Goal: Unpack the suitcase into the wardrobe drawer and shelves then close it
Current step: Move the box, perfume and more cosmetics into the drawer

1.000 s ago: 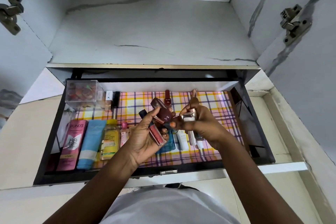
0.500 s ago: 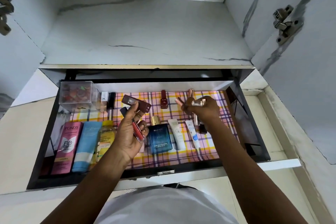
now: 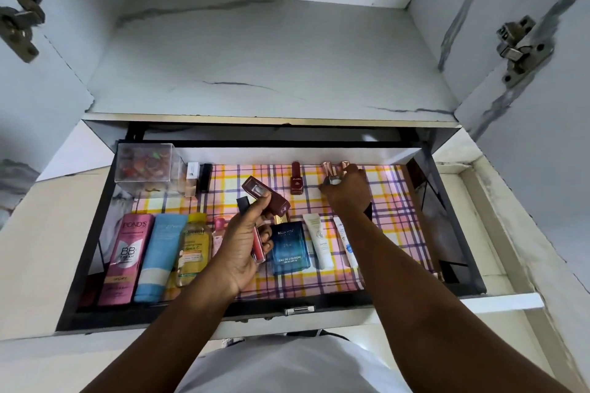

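Note:
The wardrobe drawer (image 3: 447, 210) is pulled out, lined with pink plaid paper and holding cosmetics. My left hand (image 3: 244, 242) hovers over its middle and grips several lip products: a maroon lipstick case (image 3: 266, 195), a dark cap (image 3: 243, 203) and a red gloss tube (image 3: 258, 244). My right hand (image 3: 346, 190) reaches to the drawer's back wall and pinches rose-gold lipstick tubes (image 3: 330, 169), setting them beside a dark red nail polish bottle (image 3: 296, 179).
Front row: a pink Pond's tube (image 3: 124, 258), light blue tube (image 3: 159, 255), yellow bottle (image 3: 193, 249), blue cologne bottle (image 3: 290, 249), white tubes (image 3: 319, 239). A clear box (image 3: 145, 163) stands at the back left. The shelf (image 3: 255, 67) above is bare. Door hinges (image 3: 518, 45) flank the cabinet.
My right hand has moved away from my left hand to the drawer's back, carrying the rose-gold tubes. My left hand has drifted slightly left with the remaining items, uncovering the blue cologne bottle.

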